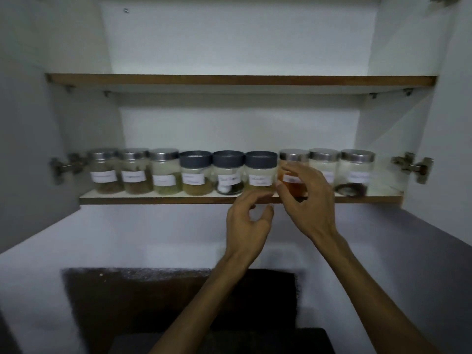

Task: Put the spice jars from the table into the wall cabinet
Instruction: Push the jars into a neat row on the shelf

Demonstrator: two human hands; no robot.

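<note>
Several labelled glass spice jars stand in a row on the lower shelf (153,200) of the open wall cabinet. Some have steel lids, like the leftmost jar (103,172), and three in the middle have dark grey lids (260,172). My right hand (304,198) is raised in front of the jar with orange contents (293,185), fingers spread and curled around it; whether they touch it is unclear. My left hand (249,226) hovers just below the shelf edge under the grey-lidded jar, fingers loosely curled with nothing in them.
The upper shelf (240,80) holds nothing. Both cabinet doors stand open, with hinges at the left (63,167) and right (411,167). Below is a white wall and a dark recess (153,302).
</note>
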